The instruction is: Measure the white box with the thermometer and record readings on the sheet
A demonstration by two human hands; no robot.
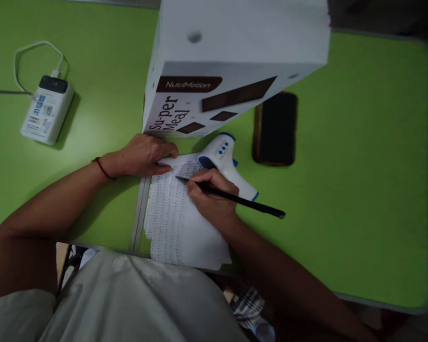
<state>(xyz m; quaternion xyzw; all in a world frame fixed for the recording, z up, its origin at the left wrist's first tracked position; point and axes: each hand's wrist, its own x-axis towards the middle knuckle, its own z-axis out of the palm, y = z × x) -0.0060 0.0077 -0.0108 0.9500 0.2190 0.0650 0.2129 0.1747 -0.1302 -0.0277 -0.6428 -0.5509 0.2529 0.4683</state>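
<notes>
My right hand (214,194) holds a long black pen (249,203) in a writing grip. The pen's tip touches or hovers just over a sheet of paper (205,237), near its top. Dense rows of handwriting cover the sheet's left part, while its right part is blank. At the paper's upper left corner rests my left hand (146,154), thumb on the sheet and forefinger apart from it; its other fingers are partly hidden. A white and blue handheld infrared thermometer (231,168) lies at the paper's upper right, partly behind my right hand.
A large white box (242,38) marked NutriMotion stands just beyond the paper. A dark phone (276,128) lies to its right. On the left, a white power bank (48,111) has a cable (39,43) plugged in. The green table (360,190) has a seam left of the paper.
</notes>
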